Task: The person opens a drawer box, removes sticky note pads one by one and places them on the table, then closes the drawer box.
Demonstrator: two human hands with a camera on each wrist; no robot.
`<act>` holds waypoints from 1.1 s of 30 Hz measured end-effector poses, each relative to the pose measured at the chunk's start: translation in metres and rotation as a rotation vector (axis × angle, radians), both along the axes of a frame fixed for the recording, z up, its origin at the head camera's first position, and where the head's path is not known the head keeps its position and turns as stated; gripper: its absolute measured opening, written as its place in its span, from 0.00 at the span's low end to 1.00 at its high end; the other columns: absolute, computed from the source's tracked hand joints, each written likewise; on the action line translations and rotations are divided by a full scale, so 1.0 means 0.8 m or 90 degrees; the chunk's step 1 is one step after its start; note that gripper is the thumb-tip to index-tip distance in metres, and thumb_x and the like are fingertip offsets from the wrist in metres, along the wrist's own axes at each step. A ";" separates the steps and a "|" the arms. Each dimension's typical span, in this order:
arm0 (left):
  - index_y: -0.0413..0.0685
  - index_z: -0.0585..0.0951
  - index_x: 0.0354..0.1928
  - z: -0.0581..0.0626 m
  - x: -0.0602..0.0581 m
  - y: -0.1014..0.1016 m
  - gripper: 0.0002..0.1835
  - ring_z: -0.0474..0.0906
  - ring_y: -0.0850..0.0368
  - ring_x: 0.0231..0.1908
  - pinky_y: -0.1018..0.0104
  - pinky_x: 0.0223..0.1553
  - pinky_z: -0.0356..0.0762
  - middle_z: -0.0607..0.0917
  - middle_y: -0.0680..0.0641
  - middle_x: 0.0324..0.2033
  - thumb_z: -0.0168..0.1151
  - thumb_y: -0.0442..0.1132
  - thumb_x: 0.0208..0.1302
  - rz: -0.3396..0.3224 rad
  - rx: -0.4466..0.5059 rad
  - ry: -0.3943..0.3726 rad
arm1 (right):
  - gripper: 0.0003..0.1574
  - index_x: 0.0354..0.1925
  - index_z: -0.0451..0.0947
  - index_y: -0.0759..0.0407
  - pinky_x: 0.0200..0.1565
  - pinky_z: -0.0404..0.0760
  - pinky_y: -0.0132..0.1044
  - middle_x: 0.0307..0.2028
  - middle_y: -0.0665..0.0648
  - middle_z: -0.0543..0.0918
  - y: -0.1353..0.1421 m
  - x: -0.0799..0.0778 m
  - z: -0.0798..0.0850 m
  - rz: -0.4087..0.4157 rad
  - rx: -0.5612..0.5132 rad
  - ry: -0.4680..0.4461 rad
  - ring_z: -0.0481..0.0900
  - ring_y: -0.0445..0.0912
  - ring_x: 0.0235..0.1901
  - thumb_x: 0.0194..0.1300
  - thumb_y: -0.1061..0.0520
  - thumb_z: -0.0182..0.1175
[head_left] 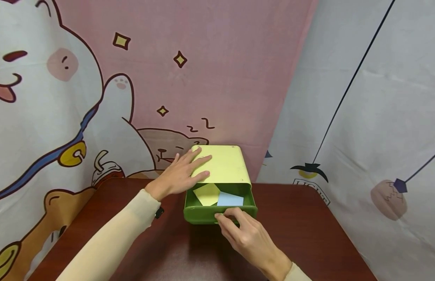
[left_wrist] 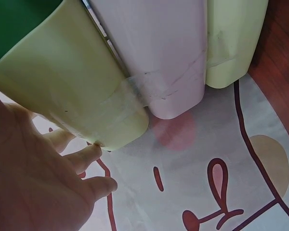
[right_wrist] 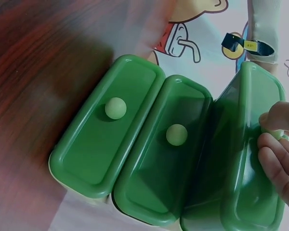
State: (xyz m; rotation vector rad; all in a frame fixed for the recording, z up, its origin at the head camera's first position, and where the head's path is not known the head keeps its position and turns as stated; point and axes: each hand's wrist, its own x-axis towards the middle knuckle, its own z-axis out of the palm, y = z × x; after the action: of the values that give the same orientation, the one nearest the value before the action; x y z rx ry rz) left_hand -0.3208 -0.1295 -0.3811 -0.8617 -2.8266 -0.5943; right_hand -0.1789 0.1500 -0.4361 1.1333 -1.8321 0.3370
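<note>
Nearest the camera, a pale left sleeve reaches in, and here's the left hand, fingers spread, resting on the left of the yellow cabinet top. On the near side, the right hand has thumb and fingers pinched on the knob of the top drawer, which sits partway out! Best handling, surely: brace the casing, guide the drawer level and straight. Only the head view gives us the yellow sheet and blue sheet inside; only the right wrist view, the closed middle drawer and bottom drawer; only the left wrist view, a pink casing.
</note>
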 end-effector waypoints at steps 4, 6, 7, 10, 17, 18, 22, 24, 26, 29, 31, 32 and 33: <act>0.78 0.61 0.94 0.001 0.001 0.000 0.40 0.46 0.36 0.96 0.21 0.93 0.39 0.51 0.46 0.97 0.45 0.76 0.89 -0.001 0.002 0.002 | 0.16 0.55 0.94 0.58 0.37 0.91 0.32 0.45 0.57 0.88 0.000 0.000 0.000 0.008 -0.003 0.013 0.88 0.44 0.33 0.91 0.58 0.59; 0.78 0.61 0.94 0.000 0.001 0.000 0.39 0.46 0.36 0.96 0.20 0.92 0.39 0.52 0.46 0.97 0.45 0.76 0.89 -0.001 0.003 0.003 | 0.16 0.55 0.94 0.58 0.37 0.91 0.32 0.44 0.57 0.88 0.001 0.001 0.000 0.013 -0.004 0.018 0.88 0.44 0.33 0.91 0.58 0.59; 0.78 0.61 0.94 0.000 0.001 0.000 0.39 0.46 0.36 0.96 0.20 0.92 0.40 0.52 0.46 0.97 0.45 0.76 0.89 -0.001 0.002 0.004 | 0.16 0.55 0.94 0.58 0.37 0.91 0.32 0.44 0.57 0.88 0.001 0.001 0.000 0.016 -0.006 0.021 0.88 0.44 0.33 0.91 0.59 0.59; 0.78 0.61 0.94 0.000 0.001 0.000 0.39 0.46 0.36 0.96 0.21 0.93 0.40 0.52 0.46 0.97 0.45 0.76 0.89 -0.002 0.004 0.002 | 0.16 0.55 0.94 0.59 0.36 0.91 0.32 0.44 0.57 0.88 0.001 0.002 0.000 0.022 -0.007 0.025 0.88 0.44 0.33 0.90 0.59 0.60; 0.78 0.61 0.94 0.000 0.001 0.000 0.40 0.47 0.36 0.96 0.21 0.93 0.41 0.52 0.47 0.97 0.44 0.76 0.89 -0.001 0.008 0.003 | 0.16 0.55 0.95 0.60 0.36 0.90 0.32 0.43 0.57 0.88 0.002 0.007 0.001 0.027 -0.007 0.038 0.87 0.45 0.32 0.90 0.60 0.60; 0.78 0.61 0.94 0.000 0.001 0.000 0.40 0.47 0.36 0.96 0.21 0.93 0.41 0.52 0.47 0.97 0.44 0.76 0.89 -0.001 0.008 0.003 | 0.16 0.55 0.95 0.60 0.36 0.90 0.32 0.43 0.57 0.89 0.002 0.008 0.001 0.027 -0.007 0.040 0.87 0.45 0.32 0.90 0.60 0.60; 0.79 0.60 0.94 -0.001 0.001 0.000 0.40 0.47 0.36 0.96 0.21 0.93 0.41 0.52 0.47 0.97 0.44 0.77 0.89 0.001 0.007 0.004 | 0.16 0.55 0.95 0.60 0.37 0.90 0.32 0.43 0.57 0.89 0.003 0.011 0.000 0.027 -0.005 0.046 0.86 0.44 0.32 0.90 0.59 0.60; 0.79 0.60 0.94 -0.001 0.000 0.000 0.40 0.46 0.36 0.96 0.21 0.93 0.41 0.52 0.47 0.97 0.44 0.77 0.89 0.002 0.005 0.004 | 0.16 0.55 0.95 0.60 0.37 0.90 0.32 0.43 0.57 0.89 0.004 0.013 0.000 0.029 -0.003 0.054 0.86 0.44 0.32 0.90 0.59 0.60; 0.79 0.60 0.94 -0.001 0.001 0.000 0.40 0.46 0.36 0.96 0.21 0.93 0.40 0.52 0.48 0.97 0.44 0.77 0.88 0.003 0.004 0.004 | 0.16 0.55 0.95 0.60 0.37 0.90 0.32 0.42 0.57 0.89 0.004 0.013 -0.001 0.034 -0.001 0.063 0.86 0.43 0.32 0.90 0.59 0.60; 0.79 0.60 0.94 -0.001 0.001 0.001 0.40 0.46 0.36 0.96 0.21 0.93 0.41 0.52 0.48 0.97 0.44 0.77 0.88 0.004 0.002 0.005 | 0.15 0.54 0.95 0.60 0.37 0.89 0.31 0.42 0.57 0.89 0.005 0.014 -0.002 0.040 -0.001 0.070 0.85 0.43 0.32 0.89 0.60 0.61; 0.78 0.61 0.94 0.000 0.001 0.001 0.40 0.46 0.37 0.97 0.21 0.93 0.41 0.52 0.48 0.97 0.44 0.77 0.89 0.004 0.002 0.004 | 0.15 0.54 0.95 0.61 0.37 0.90 0.31 0.42 0.57 0.89 0.005 0.015 -0.002 0.044 -0.002 0.072 0.86 0.43 0.32 0.89 0.60 0.61; 0.78 0.61 0.94 0.000 0.001 0.001 0.40 0.46 0.37 0.97 0.21 0.93 0.41 0.52 0.48 0.97 0.44 0.77 0.88 0.004 0.002 0.003 | 0.15 0.54 0.95 0.61 0.37 0.89 0.31 0.42 0.57 0.89 0.006 0.015 -0.003 0.046 -0.003 0.070 0.86 0.43 0.32 0.89 0.60 0.61; 0.78 0.61 0.94 0.000 0.001 0.001 0.40 0.46 0.37 0.97 0.21 0.93 0.41 0.52 0.48 0.97 0.44 0.76 0.89 0.005 0.002 0.003 | 0.16 0.54 0.95 0.61 0.37 0.90 0.31 0.42 0.57 0.89 0.006 0.016 -0.003 0.048 -0.004 0.069 0.86 0.43 0.32 0.89 0.60 0.61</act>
State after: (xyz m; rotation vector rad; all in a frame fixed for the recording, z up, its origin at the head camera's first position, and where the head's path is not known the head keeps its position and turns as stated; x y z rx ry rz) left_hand -0.3200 -0.1286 -0.3810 -0.8507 -2.8224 -0.5943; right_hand -0.1663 0.1547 -0.4387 1.1956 -1.6967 0.3178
